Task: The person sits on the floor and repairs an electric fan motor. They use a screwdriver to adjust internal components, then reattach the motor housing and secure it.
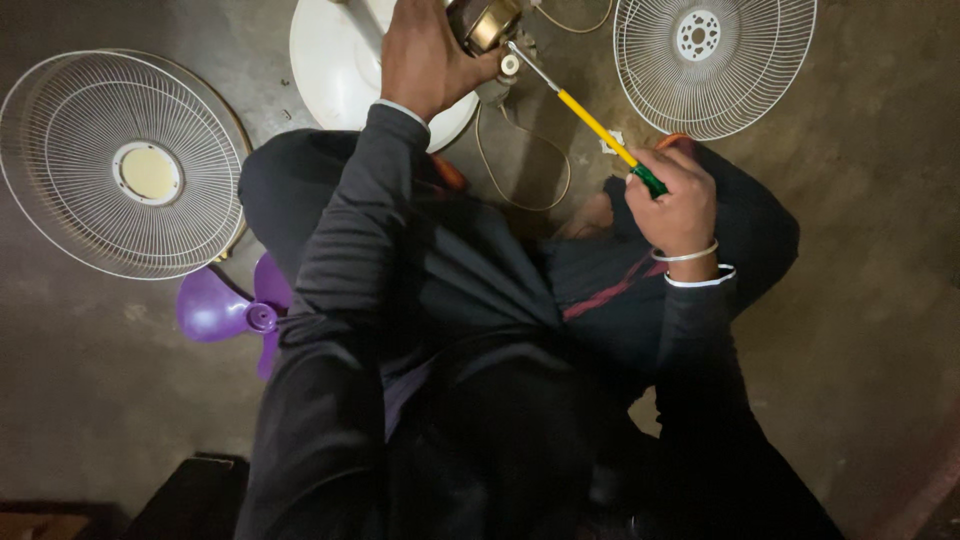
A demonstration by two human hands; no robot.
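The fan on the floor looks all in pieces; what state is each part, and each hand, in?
Fan motor: bare, gripped by the left hand.
Screwdriver: held in the right hand, tip at the motor.
Left grille: off, lying flat.
Right grille: off, lying flat.
Purple blade: off, on the floor.
White base: on the floor.

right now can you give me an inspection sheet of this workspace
surface: dark bare floor, person seated on it
job's things: fan motor over white round base; screwdriver, yellow shaft, green handle, tip at the motor
clutter: two white fan grilles, purple fan blade
grippers: left hand grips the motor; right hand closed on the screwdriver handle
cables: pale cord looping from the motor
surroundings: dark box at lower left
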